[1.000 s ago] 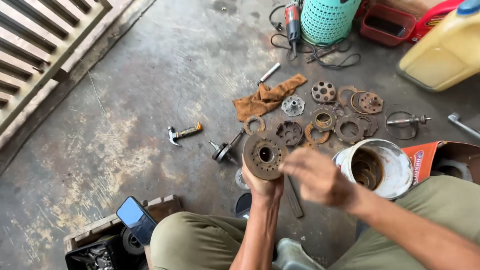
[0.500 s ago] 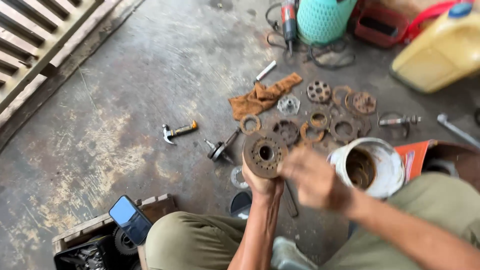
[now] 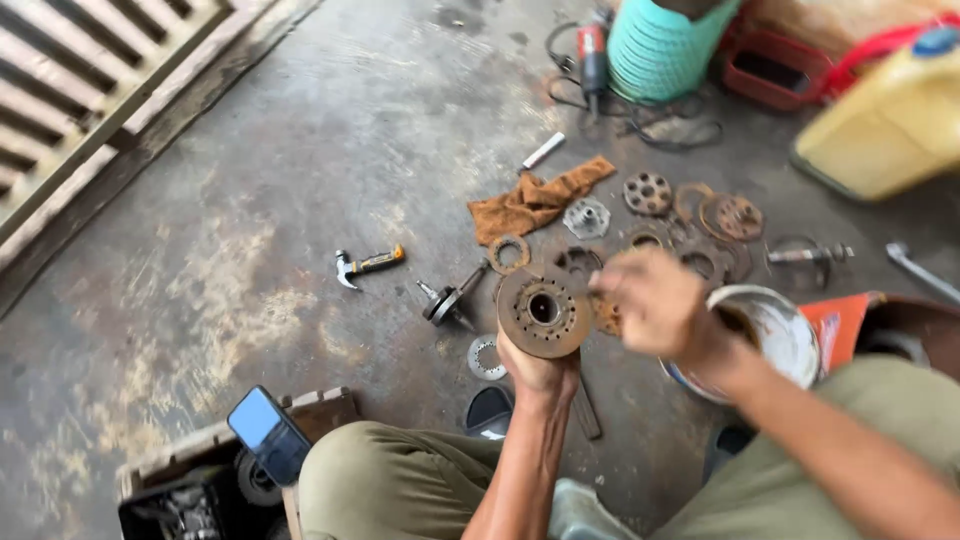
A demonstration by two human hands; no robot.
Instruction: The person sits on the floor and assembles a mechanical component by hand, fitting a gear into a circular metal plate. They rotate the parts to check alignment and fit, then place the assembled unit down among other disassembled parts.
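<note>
Bare forearms, no sleeves in view; olive-green trousers [image 3: 400, 480] over both knees.

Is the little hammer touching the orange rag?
Apart. The head view shows the hammer lying alone, with bare floor between it and the rag.

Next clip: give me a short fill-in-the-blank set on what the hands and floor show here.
1. The left hand holds up a rusty round ____ with a centre hole.
2. The blurred right hand is beside it, above a white ____.
3. The small hammer lies on the ____ floor.
4. An orange ____ lies crumpled near the rusty parts.

Missing words: disc; bucket; concrete; rag
</note>
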